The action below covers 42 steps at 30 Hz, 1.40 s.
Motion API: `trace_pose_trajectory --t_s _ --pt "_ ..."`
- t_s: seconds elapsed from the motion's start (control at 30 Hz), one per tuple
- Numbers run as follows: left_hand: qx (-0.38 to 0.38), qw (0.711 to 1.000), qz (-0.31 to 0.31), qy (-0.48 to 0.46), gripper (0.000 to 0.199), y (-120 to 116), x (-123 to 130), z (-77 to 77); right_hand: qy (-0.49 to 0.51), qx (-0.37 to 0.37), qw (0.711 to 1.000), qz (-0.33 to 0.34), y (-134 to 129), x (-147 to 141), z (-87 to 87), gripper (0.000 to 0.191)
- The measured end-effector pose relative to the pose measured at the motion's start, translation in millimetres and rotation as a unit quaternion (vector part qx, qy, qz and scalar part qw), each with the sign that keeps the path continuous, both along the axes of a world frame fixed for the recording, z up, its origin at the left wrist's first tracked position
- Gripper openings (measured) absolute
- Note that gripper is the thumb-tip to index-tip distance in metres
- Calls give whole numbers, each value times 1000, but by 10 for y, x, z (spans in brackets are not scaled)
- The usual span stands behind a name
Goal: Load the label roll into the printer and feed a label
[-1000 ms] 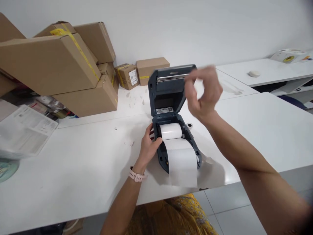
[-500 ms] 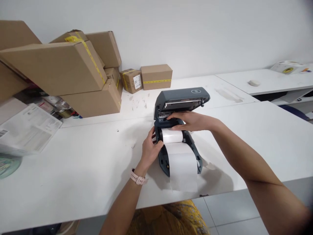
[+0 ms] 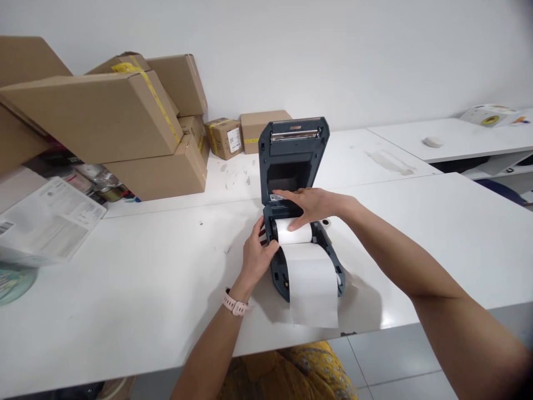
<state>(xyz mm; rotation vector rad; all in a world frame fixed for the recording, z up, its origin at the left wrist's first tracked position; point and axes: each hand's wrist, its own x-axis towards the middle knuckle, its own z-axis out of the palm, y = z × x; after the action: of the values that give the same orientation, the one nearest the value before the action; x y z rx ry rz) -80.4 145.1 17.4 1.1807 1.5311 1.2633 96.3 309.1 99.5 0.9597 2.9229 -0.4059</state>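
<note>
A dark grey label printer stands on the white table with its lid raised and tilted back. Inside lies a white paper roll, its strip running out over the front. My left hand grips the printer's left side, thumb at the rim beside the roll and fingers partly hidden behind the wall. My right hand is open above the roll, its thumb at the roll's top and its fingers reaching left near the lid's hinge.
Cardboard boxes are stacked at the back left, with two smaller ones behind the printer. A plastic-wrapped packet lies far left. On the right are a small white object and a white box.
The printer lid has swung further up and back. My right hand has shifted slightly left, its thumb now lower over the roll. My left hand has stayed nearly in place.
</note>
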Motion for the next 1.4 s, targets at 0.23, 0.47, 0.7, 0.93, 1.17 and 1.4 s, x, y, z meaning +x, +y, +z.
trace_pose_trajectory --t_s 0.23,0.47,0.7,0.93,1.17,1.4 --pt "14 1000 3 -3 77 17 -3 -37 18 -7 998 53 -307 23 -19 89" --pt "-1 1000 1 -2 79 11 -15 -20 -19 -21 999 41 -426 -26 -241 98" --pt "-4 1000 -9 14 79 34 -35 -9 31 -197 974 107 -189 -3 32 121" --pt "-12 999 -16 25 80 9 -32 9 286 -170 940 78 -342 1102 469 114" --pt "-11 1000 -2 28 80 16 -18 -16 339 -197 892 -224 -422 1986 -185 99" --pt "-22 999 1 27 80 23 -29 -27 307 -231 905 -181 -91 1904 -852 102"
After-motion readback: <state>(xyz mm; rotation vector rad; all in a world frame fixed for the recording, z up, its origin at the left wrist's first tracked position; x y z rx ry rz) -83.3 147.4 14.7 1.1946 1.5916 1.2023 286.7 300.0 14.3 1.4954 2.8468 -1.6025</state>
